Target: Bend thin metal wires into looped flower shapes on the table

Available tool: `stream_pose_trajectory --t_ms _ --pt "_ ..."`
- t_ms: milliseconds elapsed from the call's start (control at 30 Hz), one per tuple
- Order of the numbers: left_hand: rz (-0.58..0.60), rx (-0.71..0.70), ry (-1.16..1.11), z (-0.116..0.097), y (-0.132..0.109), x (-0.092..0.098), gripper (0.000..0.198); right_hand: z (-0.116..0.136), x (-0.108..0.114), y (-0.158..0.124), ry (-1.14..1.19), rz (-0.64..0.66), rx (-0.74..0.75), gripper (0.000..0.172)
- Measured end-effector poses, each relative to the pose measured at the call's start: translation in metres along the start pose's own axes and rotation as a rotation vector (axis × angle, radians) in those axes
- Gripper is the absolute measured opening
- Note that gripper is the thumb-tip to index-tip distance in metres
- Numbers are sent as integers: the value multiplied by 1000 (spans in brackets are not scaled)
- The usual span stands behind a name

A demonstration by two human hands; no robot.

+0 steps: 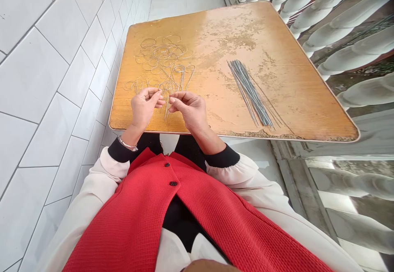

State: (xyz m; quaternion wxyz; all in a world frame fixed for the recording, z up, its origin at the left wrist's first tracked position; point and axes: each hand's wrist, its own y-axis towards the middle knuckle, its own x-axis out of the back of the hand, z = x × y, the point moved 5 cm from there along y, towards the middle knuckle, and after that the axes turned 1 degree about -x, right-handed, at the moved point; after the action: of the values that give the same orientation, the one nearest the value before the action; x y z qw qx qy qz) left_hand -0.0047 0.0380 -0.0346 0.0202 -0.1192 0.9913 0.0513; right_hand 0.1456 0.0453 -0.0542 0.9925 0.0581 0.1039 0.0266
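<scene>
My left hand point(144, 107) and my right hand point(188, 108) are held close together over the near edge of a worn wooden table point(277, 99). Both are pinched on one thin metal wire point(168, 108) that hangs down between the fingertips. Just beyond my hands lies a pile of bent wire loops point(163, 60), some round and some with long tails. A bundle of straight wires point(250, 91) lies on the table to the right of my right hand.
A white tiled wall point(55, 79) runs along the left, close to the table's edge. White balusters of a railing point(347, 34) stand to the right. My red vest and white sleeves fill the bottom of the view.
</scene>
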Motion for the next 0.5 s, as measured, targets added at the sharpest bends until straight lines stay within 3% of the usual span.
stream_pose_trajectory --t_ms 233,500 --pt "46 40 -41 2 -5 -6 9 -1 4 2 -63 -19 47 34" --pt "196 111 16 9 -12 -2 12 2 6 3 -1 -1 -83 25"
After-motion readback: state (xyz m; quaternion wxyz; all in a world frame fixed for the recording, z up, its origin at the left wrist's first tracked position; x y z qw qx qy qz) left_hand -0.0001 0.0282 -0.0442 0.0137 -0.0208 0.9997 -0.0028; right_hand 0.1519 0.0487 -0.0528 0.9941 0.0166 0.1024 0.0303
